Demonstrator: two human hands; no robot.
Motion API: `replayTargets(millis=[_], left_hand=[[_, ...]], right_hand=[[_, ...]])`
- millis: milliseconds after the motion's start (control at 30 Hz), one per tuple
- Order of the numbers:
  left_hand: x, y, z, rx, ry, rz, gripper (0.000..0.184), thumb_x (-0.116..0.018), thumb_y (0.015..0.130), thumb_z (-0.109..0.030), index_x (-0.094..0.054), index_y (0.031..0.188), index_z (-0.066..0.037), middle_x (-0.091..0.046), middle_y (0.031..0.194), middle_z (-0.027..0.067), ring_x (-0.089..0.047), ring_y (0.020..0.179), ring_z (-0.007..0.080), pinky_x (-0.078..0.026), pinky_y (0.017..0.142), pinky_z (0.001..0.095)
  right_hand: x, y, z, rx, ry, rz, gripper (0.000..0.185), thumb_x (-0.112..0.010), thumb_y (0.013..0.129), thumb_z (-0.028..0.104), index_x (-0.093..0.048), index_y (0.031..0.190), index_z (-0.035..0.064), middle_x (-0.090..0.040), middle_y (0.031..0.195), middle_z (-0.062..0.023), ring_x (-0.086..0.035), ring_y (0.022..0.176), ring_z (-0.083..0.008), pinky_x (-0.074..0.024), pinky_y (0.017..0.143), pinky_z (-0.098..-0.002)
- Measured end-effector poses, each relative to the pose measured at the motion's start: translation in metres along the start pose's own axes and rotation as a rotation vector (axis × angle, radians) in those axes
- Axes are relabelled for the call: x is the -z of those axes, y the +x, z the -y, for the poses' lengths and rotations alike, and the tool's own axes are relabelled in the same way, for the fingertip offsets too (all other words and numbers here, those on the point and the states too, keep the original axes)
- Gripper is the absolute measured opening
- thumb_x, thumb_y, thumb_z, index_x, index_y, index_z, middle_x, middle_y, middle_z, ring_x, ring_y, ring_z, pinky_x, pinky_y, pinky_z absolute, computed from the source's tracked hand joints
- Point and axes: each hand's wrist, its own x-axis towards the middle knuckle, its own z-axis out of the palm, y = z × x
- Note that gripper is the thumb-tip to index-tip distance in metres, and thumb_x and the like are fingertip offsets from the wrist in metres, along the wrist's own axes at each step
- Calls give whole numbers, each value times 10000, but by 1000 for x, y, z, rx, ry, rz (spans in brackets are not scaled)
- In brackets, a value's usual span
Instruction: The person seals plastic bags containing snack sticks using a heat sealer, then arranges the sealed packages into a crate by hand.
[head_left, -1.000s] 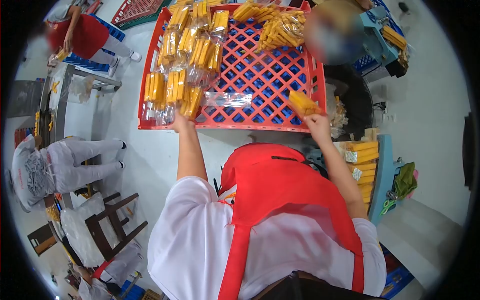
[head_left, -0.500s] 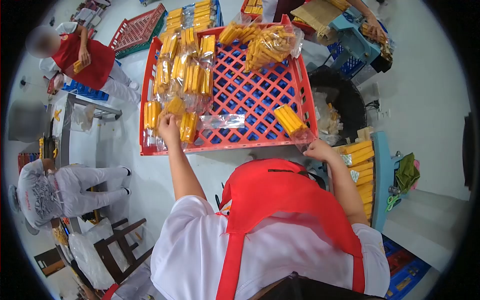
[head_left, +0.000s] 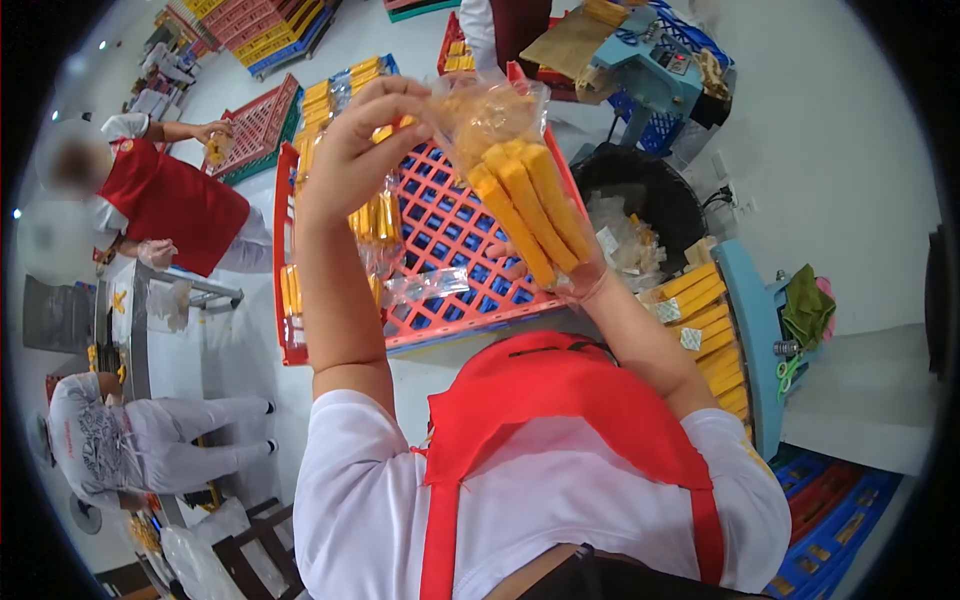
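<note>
A clear plastic bag of thick yellow sticks [head_left: 530, 210] is lifted close in front of me, above the red crate [head_left: 430, 320]. My right hand [head_left: 580, 275] grips it from beneath at its lower end, with some fingers hidden behind it. My left hand [head_left: 375, 135] has its fingertips at the upper left corner of the bag, pinched on the plastic. Behind my left forearm, more packs of yellow sticks [head_left: 378, 218] lie in the crate. A flat clear wrapper [head_left: 428, 285] rests on the crate's lattice floor.
A black bin [head_left: 660, 190] with plastic scraps stands right of the crate. Beyond it is a blue machine [head_left: 655, 75]. Wrapped yellow sticks [head_left: 705, 320] lie by a blue frame [head_left: 745, 340] at my right. A co-worker in a red apron [head_left: 175, 205] stands at left.
My right hand has raised the bag of yellow sticks from the crate's right side toward the camera. My left hand has left the packs at the crate's left and come to the bag's top.
</note>
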Motion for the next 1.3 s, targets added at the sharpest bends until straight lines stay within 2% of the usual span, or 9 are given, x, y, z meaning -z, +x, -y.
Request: replayTargets(millis=[100, 333, 633, 733, 867, 933, 1000, 1200, 1300], left_hand=[[-49, 22, -21, 205, -760, -464, 546, -510, 786, 19, -312, 1286, -78, -425, 1164, 102, -432, 1083, 189, -359, 907, 295], [-148, 11, -51, 134, -851, -300, 1109, -770, 533, -58, -23, 1350, -121, -383, 1211, 124, -373, 1152, 237, -332, 944, 352], [-170, -9, -33, -163, -280, -248, 1087, -779, 547, -198, -48, 1345, -97, -332, 1257, 183, -392, 1104, 347, -318, 907, 437], [-163, -6, -36, -113, -697, -255, 1154, -793, 509, -128, 4, 1342, -91, -338, 1252, 135, -394, 1134, 275, -370, 902, 379], [-145, 8, -33, 71, -893, -114, 1165, -780, 562, -164, 81, 1344, -104, -250, 1310, 153, -324, 1191, 260, -281, 973, 370], [-149, 16, -35, 242, -1012, -467, 1050, -713, 661, -180, 80, 1345, -105, -231, 1318, 148, -306, 1199, 241, -266, 980, 370], [-151, 12, -27, 186, -933, -423, 932, -640, 739, -207, 55, 1348, -91, -236, 1310, 139, -297, 1198, 219, -263, 980, 352], [-151, 9, -11, 344, -1027, -256, 784, -613, 753, -213, -106, 1326, -42, -330, 1251, 114, -393, 1114, 205, -338, 923, 318], [-161, 11, -17, 309, -1159, -281, 765, -601, 744, -194, -122, 1320, -38, -316, 1262, 111, -351, 1150, 206, -292, 957, 323]], right_hand=[[-11, -9, 6, 181, -109, -69, 671, -415, 828, 490, -258, 1300, 40, -395, 1253, -163, -474, 1080, -272, -398, 895, -404], [-6, -28, 47, 288, -261, 2, 641, -496, 816, 412, -282, 1276, 19, -414, 1244, -116, -425, 1134, -211, -339, 948, -350], [-23, -28, 42, 268, -300, -240, 651, -402, 841, 477, -248, 1299, 42, -377, 1275, -127, -383, 1170, -232, -316, 968, -378], [-2, -18, 37, 157, 14, 119, 656, -424, 835, 468, -232, 1313, 61, -361, 1292, -124, -370, 1184, -229, -312, 970, -388], [4, -30, 25, 266, -170, -55, 640, -472, 803, 481, -319, 1266, 67, -453, 1198, -119, -451, 1107, -245, -378, 916, -406], [-3, -29, 30, 231, -129, -56, 686, -513, 789, 469, -286, 1290, 60, -450, 1204, -119, -450, 1108, -239, -384, 906, -398], [-11, -23, 37, 441, -221, -163, 593, -555, 813, 244, -280, 1299, 43, -408, 1253, -112, -409, 1150, -203, -344, 943, -339], [-43, -29, 40, 660, -844, -178, 510, -485, 853, 119, -265, 1295, -12, -392, 1268, -101, -395, 1144, -157, -315, 950, -288], [-43, -31, 39, 552, -601, -250, 572, -473, 868, 278, -249, 1286, -41, -399, 1250, -107, -397, 1149, -177, -316, 950, -298]])
